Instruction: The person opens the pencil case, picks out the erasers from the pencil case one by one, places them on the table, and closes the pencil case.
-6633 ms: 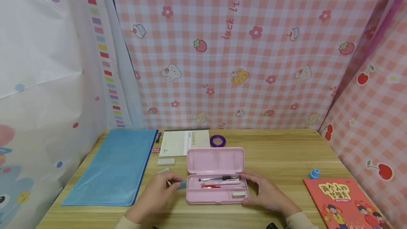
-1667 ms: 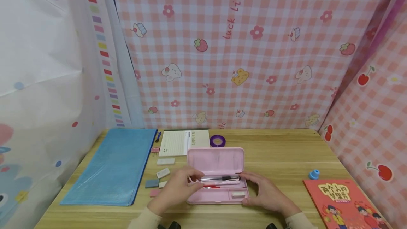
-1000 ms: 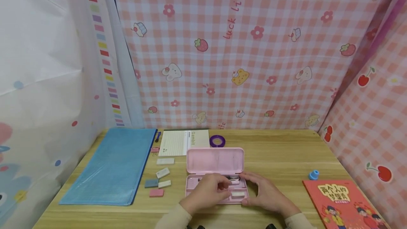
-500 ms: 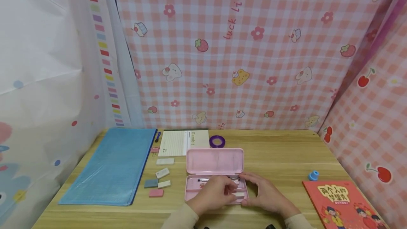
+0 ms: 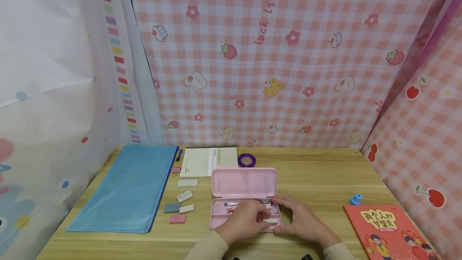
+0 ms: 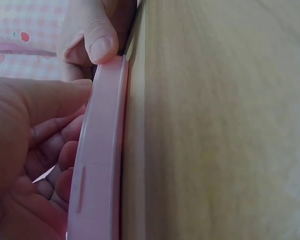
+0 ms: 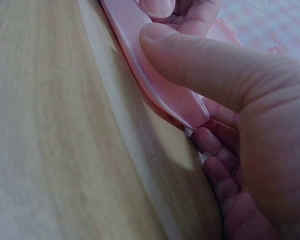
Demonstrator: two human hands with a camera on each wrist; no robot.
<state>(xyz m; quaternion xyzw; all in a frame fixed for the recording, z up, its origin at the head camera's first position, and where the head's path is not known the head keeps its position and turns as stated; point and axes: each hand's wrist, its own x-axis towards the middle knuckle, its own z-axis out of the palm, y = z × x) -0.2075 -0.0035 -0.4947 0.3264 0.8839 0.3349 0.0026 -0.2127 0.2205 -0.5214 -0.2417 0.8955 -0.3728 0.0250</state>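
Note:
A pink pencil case (image 5: 244,183) lies with its lid up in the middle of the table. Pens (image 5: 231,204) are in its rear compartment, partly hidden by my left hand (image 5: 245,219). That hand reaches over the front wall. Its thumb and fingertips pinch the left end of a white eraser (image 5: 271,220) in the small front right compartment; the contact is partly hidden. My right hand (image 5: 302,220) grips the case's right end, thumb at the front corner and fingers behind. The left wrist view shows the case's front wall (image 6: 97,150) beside the left fingers.
Left of the case lie white erasers (image 5: 185,196), a blue-grey eraser (image 5: 171,208) and a pink eraser (image 5: 177,219). Farther out are a blue folder (image 5: 122,191), a notebook (image 5: 198,162), purple tape (image 5: 247,160), a pink clip (image 5: 175,170), a blue sharpener-like piece (image 5: 355,199) and a red book (image 5: 390,228).
The left hand first held a blue-grey eraser left of the case; that eraser now lies on the table. The hand then moved right across the case to the white eraser. The right hand stayed put.

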